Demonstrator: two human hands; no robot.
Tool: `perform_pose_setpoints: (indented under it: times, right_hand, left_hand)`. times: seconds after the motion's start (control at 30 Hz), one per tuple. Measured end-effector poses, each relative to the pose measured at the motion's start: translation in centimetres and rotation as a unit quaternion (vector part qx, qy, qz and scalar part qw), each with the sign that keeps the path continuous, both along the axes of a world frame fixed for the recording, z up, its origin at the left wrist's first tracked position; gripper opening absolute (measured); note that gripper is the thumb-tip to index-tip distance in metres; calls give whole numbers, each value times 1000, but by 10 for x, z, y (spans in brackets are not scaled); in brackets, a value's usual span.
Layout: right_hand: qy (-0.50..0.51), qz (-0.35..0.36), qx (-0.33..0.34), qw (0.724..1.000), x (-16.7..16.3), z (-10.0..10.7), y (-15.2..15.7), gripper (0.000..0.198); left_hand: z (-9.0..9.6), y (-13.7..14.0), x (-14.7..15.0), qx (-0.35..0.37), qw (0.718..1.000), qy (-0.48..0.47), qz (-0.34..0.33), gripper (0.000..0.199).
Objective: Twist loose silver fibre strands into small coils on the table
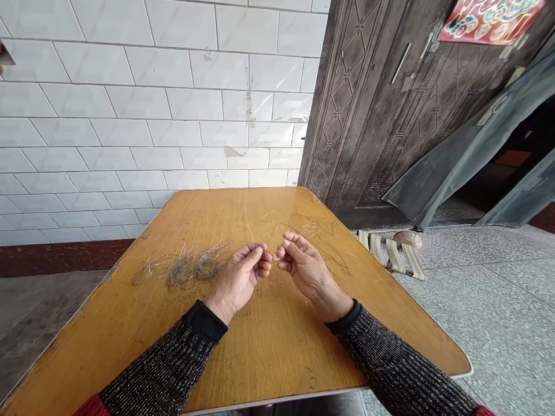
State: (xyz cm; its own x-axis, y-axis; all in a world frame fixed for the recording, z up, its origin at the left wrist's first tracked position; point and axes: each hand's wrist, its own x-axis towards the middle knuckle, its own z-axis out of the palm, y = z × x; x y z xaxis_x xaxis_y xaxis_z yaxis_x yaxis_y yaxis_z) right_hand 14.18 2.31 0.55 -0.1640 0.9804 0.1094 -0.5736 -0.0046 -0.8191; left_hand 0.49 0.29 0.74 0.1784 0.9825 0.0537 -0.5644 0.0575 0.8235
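Note:
Above the middle of the table, my left hand (243, 273) is closed in a pinch on a thin wire (248, 222). A long stretch of this wire runs from my fingers towards the table's far edge. Close beside it, my right hand (303, 268) is also pinched, its fingertips almost touching the left ones. A short bit of wire seems to pass between both hands, though the fingers hide most of it. To the left lie several coiled bundles of wire (207, 264). Loose thin wires (340, 263) are scattered behind and right of my right hand.
The wooden table (269, 352) stands against a white tiled wall (143, 104). At the right are a dark metal door (351, 110) and a grey curtain (455, 167). A low stool with woven straps (392, 254) sits on the speckled floor beside the table.

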Motion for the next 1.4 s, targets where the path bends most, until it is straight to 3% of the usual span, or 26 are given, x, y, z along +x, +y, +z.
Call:
perform_pose_setpoints:
  times: [0.37, 0.5, 0.6, 0.67, 0.73, 0.93, 1.03, 1.17, 1.4]
  right_hand:
    - [-79, 36, 61, 994, 4, 4, -7, 25]
    - [-144, 5, 94, 985, 4, 5, -8, 23]
    - [-221, -53, 137, 964, 1, 1, -9, 20]
    - [-286, -113, 186, 933, -1, -3, -10, 19]
    - [-359, -171, 243, 885, -1, -7, -11, 20]
    - [-550, -263, 375, 698, 6, -10, -10, 28]
    - [-610, -272, 405, 624, 8, -8, -9, 32]
    - [-656, -275, 422, 562, 10, -6, -9, 34]
    - [-695, -274, 432, 505, 11, -7, -10, 33]
  left_hand:
    - [-1, 4, -4, -8, 999, 28, 28, 17]
    - [1, 1, -4, 27, 990, 129, 57, 18]
    - [5, -2, -5, 86, 963, 237, 96, 30]
    - [7, -3, -5, 122, 944, 286, 106, 34]
    - [8, -3, -5, 151, 928, 322, 110, 34]
    - [5, -1, -7, 192, 893, 386, 131, 38]
    - [4, 0, -8, 208, 883, 398, 136, 37]
    - [4, -2, -6, 221, 878, 403, 132, 38]
    - [6, -4, -3, 207, 875, 416, 133, 36]
